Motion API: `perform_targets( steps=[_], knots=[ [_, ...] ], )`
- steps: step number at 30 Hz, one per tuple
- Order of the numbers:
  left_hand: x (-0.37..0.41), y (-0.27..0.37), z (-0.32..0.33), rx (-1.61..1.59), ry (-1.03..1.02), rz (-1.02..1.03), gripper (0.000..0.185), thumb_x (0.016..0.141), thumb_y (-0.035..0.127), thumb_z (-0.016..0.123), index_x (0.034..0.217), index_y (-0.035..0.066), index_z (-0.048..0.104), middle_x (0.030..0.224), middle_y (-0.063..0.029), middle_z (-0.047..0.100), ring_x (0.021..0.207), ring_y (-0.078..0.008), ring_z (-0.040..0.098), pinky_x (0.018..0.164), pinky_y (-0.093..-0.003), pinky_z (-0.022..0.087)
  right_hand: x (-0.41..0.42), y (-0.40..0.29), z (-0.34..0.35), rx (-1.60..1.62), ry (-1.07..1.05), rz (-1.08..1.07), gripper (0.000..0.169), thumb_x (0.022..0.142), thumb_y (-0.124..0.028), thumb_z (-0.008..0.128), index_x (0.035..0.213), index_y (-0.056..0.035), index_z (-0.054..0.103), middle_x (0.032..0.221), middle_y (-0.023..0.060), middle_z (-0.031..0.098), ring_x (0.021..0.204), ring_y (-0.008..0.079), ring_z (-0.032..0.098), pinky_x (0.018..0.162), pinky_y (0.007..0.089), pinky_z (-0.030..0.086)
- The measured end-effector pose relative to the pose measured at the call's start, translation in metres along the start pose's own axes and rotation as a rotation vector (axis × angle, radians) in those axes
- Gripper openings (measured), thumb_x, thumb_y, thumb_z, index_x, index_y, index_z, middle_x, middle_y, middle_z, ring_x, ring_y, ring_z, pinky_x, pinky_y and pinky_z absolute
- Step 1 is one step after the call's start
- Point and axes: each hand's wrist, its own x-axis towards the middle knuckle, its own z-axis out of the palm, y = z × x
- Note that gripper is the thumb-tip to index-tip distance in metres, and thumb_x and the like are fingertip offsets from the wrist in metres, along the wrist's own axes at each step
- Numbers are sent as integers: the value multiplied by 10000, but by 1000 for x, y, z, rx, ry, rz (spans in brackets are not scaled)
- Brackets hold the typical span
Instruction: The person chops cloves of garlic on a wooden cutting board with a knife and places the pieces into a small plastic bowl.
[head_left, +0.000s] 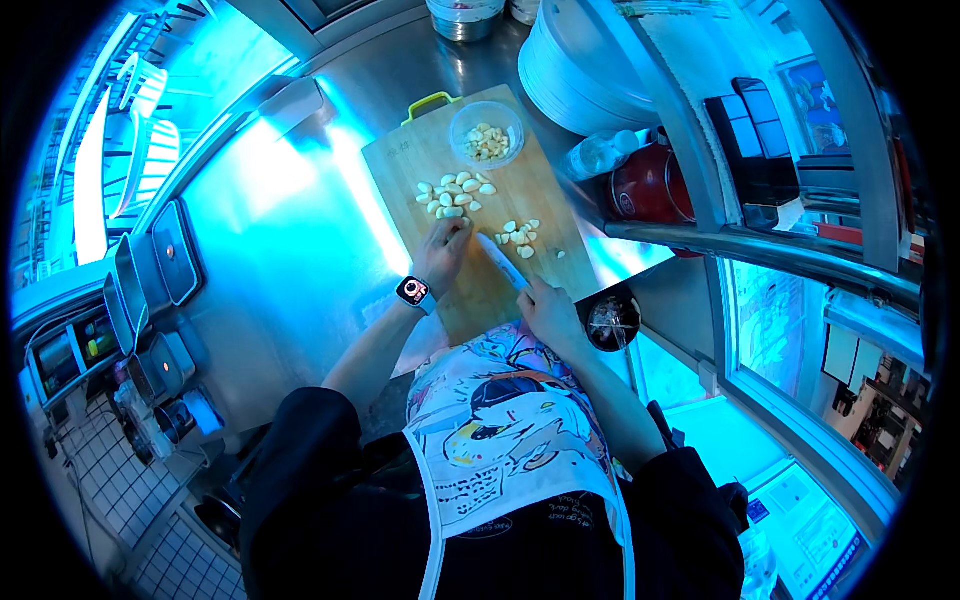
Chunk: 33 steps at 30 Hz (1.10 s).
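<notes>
My right hand (553, 309) grips a knife (501, 260), its pale blade slanting up and left over the wooden cutting board (420, 154). My left hand (442, 255), with a watch on the wrist, rests on the board with fingertips pinched at a garlic clove (466, 222), mostly covered by the fingers. Just beyond those fingertips lies a loose group of whole peeled garlic cloves (448, 199). To the right of the blade are cut garlic pieces (519, 238). A round clear plastic tub (457, 124) holding more cut garlic (487, 142) stands at the board's far end.
The board lies on a steel counter (300, 277). Stacked white plates (574, 67), a clear plastic bottle (600, 155) and a red container (651, 184) stand right, beside a metal shelf rail (765, 251). Metal trays (172, 251) sit left. A dark round container (613, 322) is by my right forearm.
</notes>
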Motion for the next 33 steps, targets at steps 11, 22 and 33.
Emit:
perform_targets(
  steps=[11,22,33],
  knots=[
    [-5,13,7,-45,-212,280,377,736,-42,641,1108,19,668,1160,-100,620,1087,-299,626,913,-385,561,-6,-7,-19,-103,-13,50,228,961,-228,581,1061,-23,560,785,261,679,731,465,684,667,575,548],
    [-2,16,6,-80,-198,280,369,752,-47,669,1114,24,667,1197,-99,627,1098,-308,628,928,-401,562,-2,5,-8,-171,-27,-27,248,961,-213,580,1124,-30,541,756,229,684,677,441,690,624,547,559],
    [-10,9,14,-106,-151,267,309,792,-19,686,1099,11,682,1191,-99,647,1086,-313,641,920,-405,561,-2,-1,-2,-116,-21,-26,229,962,-207,573,1103,-30,535,754,249,675,714,455,684,647,561,542]
  ],
)
